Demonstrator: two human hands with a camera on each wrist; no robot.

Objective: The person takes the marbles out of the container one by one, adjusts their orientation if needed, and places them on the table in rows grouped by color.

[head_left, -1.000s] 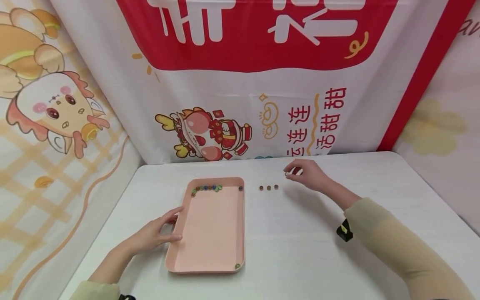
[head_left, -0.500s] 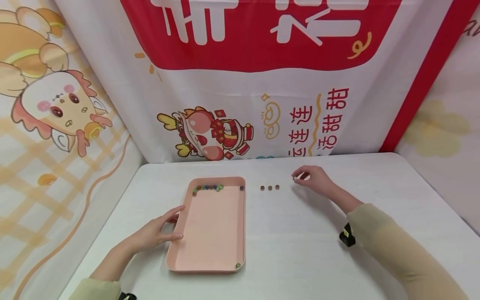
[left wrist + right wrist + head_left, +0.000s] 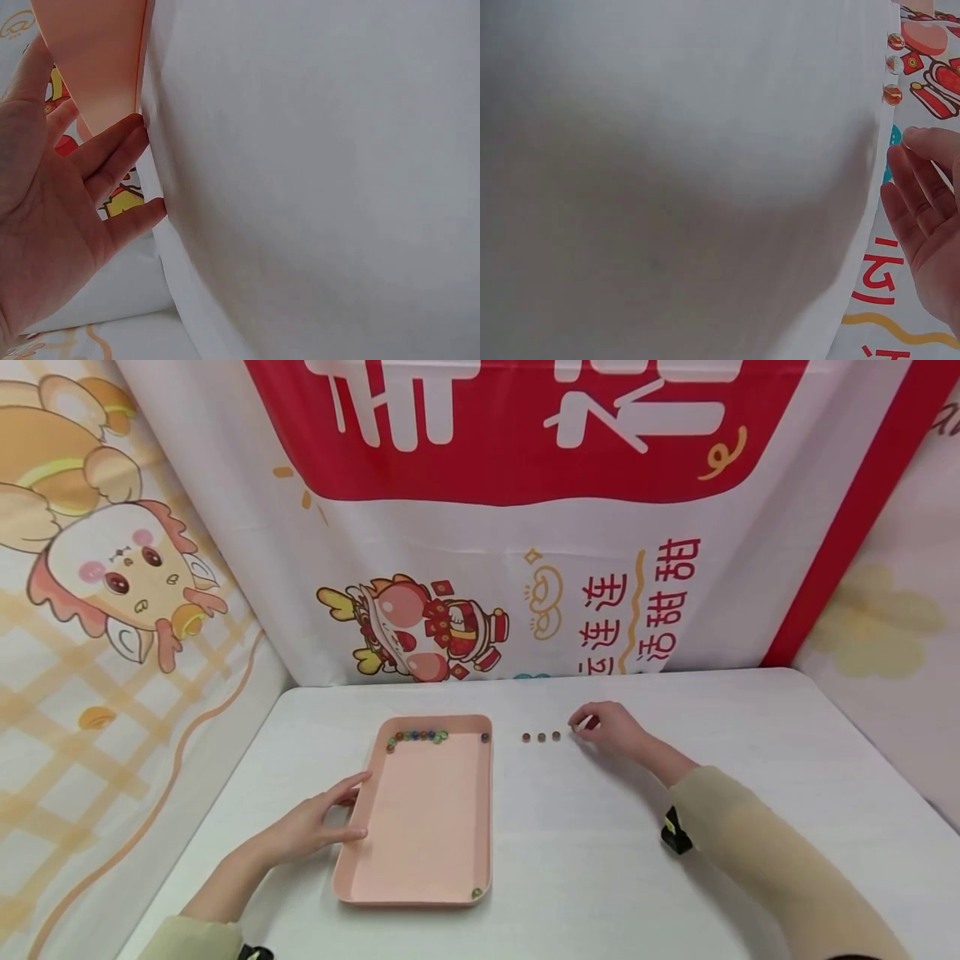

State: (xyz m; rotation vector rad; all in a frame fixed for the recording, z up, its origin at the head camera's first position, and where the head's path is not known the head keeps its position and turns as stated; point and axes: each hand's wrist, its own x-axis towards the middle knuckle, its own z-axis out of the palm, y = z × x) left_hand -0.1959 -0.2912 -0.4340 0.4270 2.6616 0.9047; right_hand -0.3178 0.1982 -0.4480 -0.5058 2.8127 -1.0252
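In the head view my left hand (image 3: 311,827) rests at the left side of a pink tray (image 3: 427,827), fingers spread and touching its wall. The left wrist view has those fingers fairly straight, tips against the tray (image 3: 105,67) and the white tabletop. Along the tray's far end lie several glass marbles (image 3: 416,736), with a dark marble (image 3: 485,737) in the far right corner and a green marble (image 3: 476,892) in the near right one. My right hand (image 3: 615,731) pinches a small marble (image 3: 573,728), mostly hidden by the fingertips, just right of three marbles (image 3: 542,737) in a row.
The white table (image 3: 600,860) runs back to a printed cloth backdrop (image 3: 480,535). Another printed cloth (image 3: 135,610) closes off the left side, and a pale cloth wall (image 3: 892,610) stands on the right.
My right hand first shifts right and down, then moves left and lower toward the row's right end, still pinching the marble. My left hand and the tray stay put.
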